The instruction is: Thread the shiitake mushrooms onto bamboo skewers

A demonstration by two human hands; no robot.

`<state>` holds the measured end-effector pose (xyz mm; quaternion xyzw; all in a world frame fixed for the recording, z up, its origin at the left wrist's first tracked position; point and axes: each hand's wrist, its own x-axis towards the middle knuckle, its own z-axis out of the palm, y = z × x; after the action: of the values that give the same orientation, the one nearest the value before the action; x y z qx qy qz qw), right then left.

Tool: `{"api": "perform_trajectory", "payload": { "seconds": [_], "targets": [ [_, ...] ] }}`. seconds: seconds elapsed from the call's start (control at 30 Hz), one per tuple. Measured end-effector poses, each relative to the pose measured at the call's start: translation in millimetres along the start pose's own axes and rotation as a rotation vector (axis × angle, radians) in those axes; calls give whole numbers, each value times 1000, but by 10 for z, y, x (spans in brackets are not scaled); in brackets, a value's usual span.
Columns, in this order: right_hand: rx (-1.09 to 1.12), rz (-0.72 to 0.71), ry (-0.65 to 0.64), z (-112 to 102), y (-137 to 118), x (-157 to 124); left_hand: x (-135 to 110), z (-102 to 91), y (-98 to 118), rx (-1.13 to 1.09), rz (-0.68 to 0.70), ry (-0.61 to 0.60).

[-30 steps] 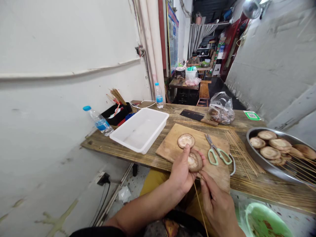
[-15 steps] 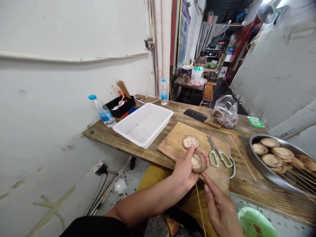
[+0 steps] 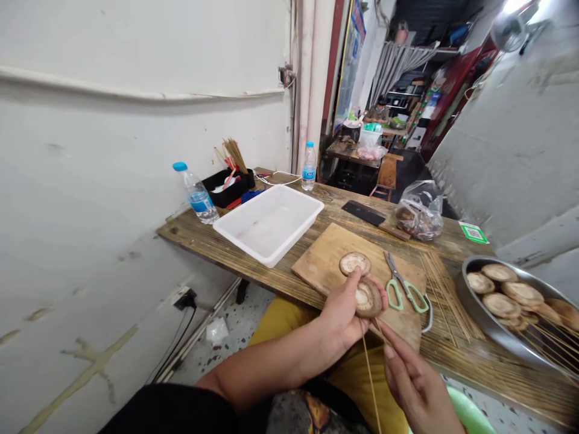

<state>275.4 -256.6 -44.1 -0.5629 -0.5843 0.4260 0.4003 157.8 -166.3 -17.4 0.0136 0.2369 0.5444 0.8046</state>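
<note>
My left hand (image 3: 346, 310) is closed around a brown mushroom cap (image 3: 368, 299), pale underside up, with the thumb laid over it. Beyond the thumb tip is a second mushroom cap (image 3: 355, 263) above the wooden cutting board (image 3: 323, 253); I cannot tell if it rests there or is held up. One long bamboo skewer (image 3: 371, 377) runs down from the lower edge of the held cap. My right hand (image 3: 414, 380) pinches another skewer (image 3: 381, 330), its far end at the cap's lower edge. Green-handled scissors (image 3: 400, 286) lie on the board beside the caps.
Loose skewers (image 3: 446, 295) lie right of the board, beside a metal tray (image 3: 470, 295) of skewered mushrooms. Behind are a cleaver (image 3: 364, 212) and a plastic bag (image 3: 420, 211). A white tray (image 3: 271, 256) and water bottles (image 3: 199, 196) stand left. A person (image 3: 379, 111) sits far back.
My right hand has drawn slightly down and right from the cap, and more of its skewer shows. My left hand keeps its hold. The whole view has shifted a little.
</note>
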Motion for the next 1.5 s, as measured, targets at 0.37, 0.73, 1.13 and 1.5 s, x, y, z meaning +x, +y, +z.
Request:
{"api": "perform_trajectory", "payload": {
  "seconds": [0.37, 0.73, 1.13, 1.5],
  "targets": [
    [87, 192, -94, -27, 24, -48, -64, 70, 90, 95, 199, 30],
    [-94, -103, 67, 82, 5, 1, -128, 92, 53, 128, 186, 29],
    [-406, -412, 221, 141, -114, 192, -157, 58, -16, 185, 165, -19],
    [-832, -813, 406, 89, 9, 306, -92, -101, 124, 236, 18, -61]
  ]
}}
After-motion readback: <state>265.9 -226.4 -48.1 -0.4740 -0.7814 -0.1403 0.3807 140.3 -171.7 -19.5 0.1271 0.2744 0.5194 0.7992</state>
